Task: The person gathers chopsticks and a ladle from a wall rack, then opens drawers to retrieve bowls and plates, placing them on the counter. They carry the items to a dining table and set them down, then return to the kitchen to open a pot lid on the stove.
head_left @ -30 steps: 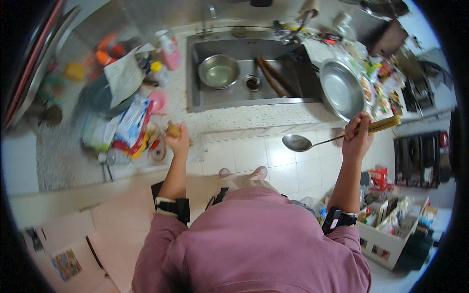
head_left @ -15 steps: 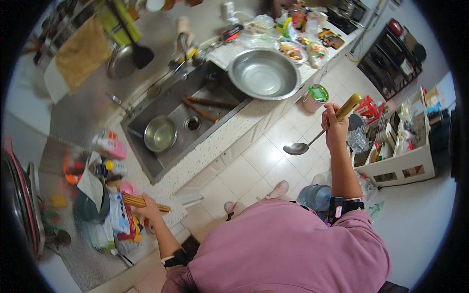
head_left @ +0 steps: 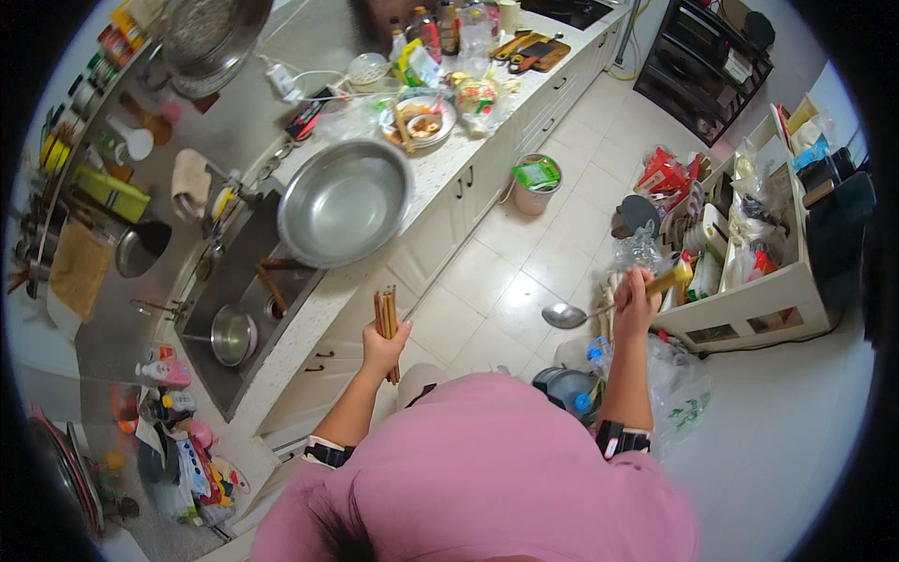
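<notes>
Chopsticks (head_left: pixel 385 317) brown; spoon (head_left: pixel 564 316) silver, handle (head_left: pixel 672 277) yellow; shirt (head_left: pixel 506 459) pink; basin (head_left: pixel 345 201) silver-grey; countertop (head_left: pixel 312 323) white, speckled.

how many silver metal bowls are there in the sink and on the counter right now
2: a large basin on the counter by the sink, and a smaller bowl inside the sink. Others may be hidden.

This is a kitchen. It has a metal sink (head_left: pixel 228 386) with a pot (head_left: pixel 230 335) in it, and a long desk (head_left: pixel 433 170) with a big metal bowl (head_left: pixel 345 201), bottles (head_left: pixel 449 30) and a cutting board (head_left: pixel 547 56). White cupboards (head_left: pixel 434 227) sit below, and a pan (head_left: pixel 142 248) hangs by the wall.
</notes>
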The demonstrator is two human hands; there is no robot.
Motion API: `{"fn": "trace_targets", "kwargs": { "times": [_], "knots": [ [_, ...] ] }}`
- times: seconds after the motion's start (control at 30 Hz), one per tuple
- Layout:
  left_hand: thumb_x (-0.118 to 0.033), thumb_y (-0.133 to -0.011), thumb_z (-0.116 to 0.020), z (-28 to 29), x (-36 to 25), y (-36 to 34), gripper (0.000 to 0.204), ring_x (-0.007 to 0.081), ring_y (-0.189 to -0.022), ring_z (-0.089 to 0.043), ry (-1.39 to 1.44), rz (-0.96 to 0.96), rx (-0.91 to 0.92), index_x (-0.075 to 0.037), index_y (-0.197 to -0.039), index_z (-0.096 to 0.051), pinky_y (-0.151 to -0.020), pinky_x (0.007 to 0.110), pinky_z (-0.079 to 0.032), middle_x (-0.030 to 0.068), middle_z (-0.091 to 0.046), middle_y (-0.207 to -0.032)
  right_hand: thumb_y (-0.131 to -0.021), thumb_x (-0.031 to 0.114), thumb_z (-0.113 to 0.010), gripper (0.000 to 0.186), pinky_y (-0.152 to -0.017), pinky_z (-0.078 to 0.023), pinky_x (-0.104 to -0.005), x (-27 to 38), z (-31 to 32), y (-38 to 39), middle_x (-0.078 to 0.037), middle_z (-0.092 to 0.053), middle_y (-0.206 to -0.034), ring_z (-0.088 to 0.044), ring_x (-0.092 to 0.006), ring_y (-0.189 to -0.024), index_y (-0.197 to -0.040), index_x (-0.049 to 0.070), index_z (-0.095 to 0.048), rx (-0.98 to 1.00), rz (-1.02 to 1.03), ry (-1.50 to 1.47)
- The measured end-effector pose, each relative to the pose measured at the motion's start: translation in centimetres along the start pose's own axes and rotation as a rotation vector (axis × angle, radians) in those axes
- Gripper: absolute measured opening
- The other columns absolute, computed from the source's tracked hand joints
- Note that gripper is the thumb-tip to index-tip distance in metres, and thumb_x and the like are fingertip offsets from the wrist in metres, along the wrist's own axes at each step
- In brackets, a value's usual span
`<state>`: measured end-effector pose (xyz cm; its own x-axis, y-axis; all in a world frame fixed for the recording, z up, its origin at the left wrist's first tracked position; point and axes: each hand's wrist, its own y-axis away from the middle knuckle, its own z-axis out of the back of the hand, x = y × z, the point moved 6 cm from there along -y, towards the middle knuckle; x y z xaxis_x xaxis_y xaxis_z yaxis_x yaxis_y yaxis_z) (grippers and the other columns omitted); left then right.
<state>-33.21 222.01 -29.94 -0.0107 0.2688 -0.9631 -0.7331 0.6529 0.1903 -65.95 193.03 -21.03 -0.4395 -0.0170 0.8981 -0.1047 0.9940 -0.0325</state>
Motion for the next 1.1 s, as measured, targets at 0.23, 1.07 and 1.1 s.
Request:
{"fn": "trace_targets", "kwargs": {
  "times": [0.23,1.07,1.1],
  "knots": [
    [-0.016,-0.078,-0.068,-13.2,-6.1,-11.9,0.022,0.0072,-0.051,-0.045,-0.210,-0.051,0.202,-0.004,-0.067,-0.053,-0.048,0.026,-0.038,-0.0014,-0.050,-0.056,-0.087,0.010,-0.058,0.012,-0.038,-0.025,-0.0186,-1.1,8.9,-9.1,0.002,-0.044,-0.060,-0.035,-0.0043,-0.043,-0.078,0.008,-0.050,-0.205,0.069,-0.018],
    [-0.023,-0.075,-0.069,-57.9,-15.8,-55.9,0.026,0.0135,-0.049,-0.050,-0.375,-0.085,0.449,0.000,-0.070,-0.059,-0.048,0.034,-0.040,0.0069,-0.053,-0.053,-0.091,0.016,-0.049,0.025,-0.038,-0.025,-0.0205,4.4,19.3,-58.9,0.002,-0.035,-0.056,-0.031,-0.0057,-0.043,-0.069,0.011,-0.037,-0.541,0.292,0.045],
    [-0.022,-0.075,-0.068,-59.1,-16.0,-56.8,0.025,0.0140,-0.050,-0.051,-0.372,-0.042,0.434,0.000,-0.070,-0.059,-0.049,0.033,-0.041,0.0074,-0.054,-0.054,-0.090,0.016,-0.050,0.025,-0.038,-0.025,-0.0204,4.5,19.8,-61.8,0.002,-0.035,-0.056,-0.031,-0.0056,-0.044,-0.070,0.011,-0.037,-0.561,0.269,0.051]
  ]
}}
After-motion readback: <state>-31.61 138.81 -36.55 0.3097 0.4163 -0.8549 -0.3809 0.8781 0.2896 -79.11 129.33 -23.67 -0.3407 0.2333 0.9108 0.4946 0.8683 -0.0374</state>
